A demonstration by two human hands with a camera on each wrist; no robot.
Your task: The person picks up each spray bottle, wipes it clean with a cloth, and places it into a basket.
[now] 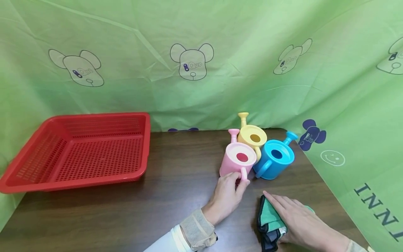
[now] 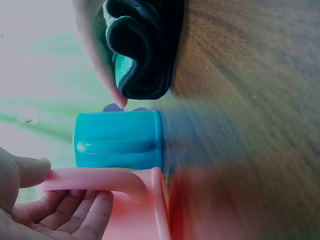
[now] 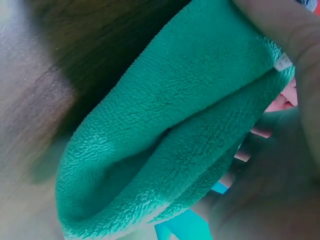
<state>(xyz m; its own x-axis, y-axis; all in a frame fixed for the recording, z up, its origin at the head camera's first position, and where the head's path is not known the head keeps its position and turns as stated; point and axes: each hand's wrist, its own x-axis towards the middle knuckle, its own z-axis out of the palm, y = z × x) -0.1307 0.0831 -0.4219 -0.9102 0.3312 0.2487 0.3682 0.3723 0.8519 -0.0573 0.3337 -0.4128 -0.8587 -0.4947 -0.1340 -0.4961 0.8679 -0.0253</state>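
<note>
My left hand (image 1: pixel 225 196) pinches the handle of a pink watering can (image 1: pixel 238 159), thumb on one side and fingers curled beneath, as the left wrist view shows. My right hand (image 1: pixel 297 220) holds a folded green cloth (image 1: pixel 271 214) with dark edging, close above the table or on it; the right wrist view shows its fuzzy folds (image 3: pixel 165 110) between thumb and fingers. Close beside the pink can stand a yellow watering can (image 1: pixel 252 134) behind it and a blue watering can (image 1: pixel 274 159) to its right. All three cans are upright in the head view.
A red perforated plastic basket (image 1: pixel 143 150) sits at the left of the brown wooden table (image 1: pixel 176 168). Green printed curtain (image 1: pixel 132 66) hangs along the back and right edges, right behind the yellow and blue cans.
</note>
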